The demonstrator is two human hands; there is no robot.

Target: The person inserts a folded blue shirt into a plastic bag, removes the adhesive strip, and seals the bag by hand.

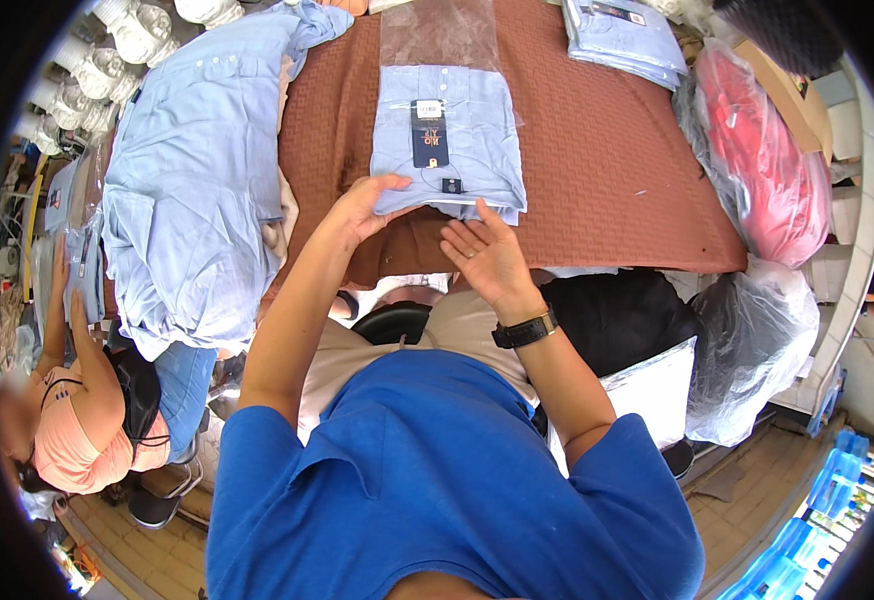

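Note:
A folded light blue shirt (487, 130) lies before me on the brown cloth, with a dark hang tag (430, 135) on its front. A clear plastic bag (439, 35) stretches out past its far end and seems to cover the shirt at least in part. My left hand (365, 208) grips the near left corner, thumb on top and fingers underneath. At the near right edge is my right hand (487, 250), palm turned up and fingers apart. Its thumb tip meets the shirt's edge.
A heap of light blue shirts (192, 180) covers the table's left side. Folded shirts (622, 40) lie at the far right, near a red bundle in plastic (757, 150). To the left, a co-worker in a peach top (82, 430) handles bagged shirts. The brown cloth (597, 170) covers the table.

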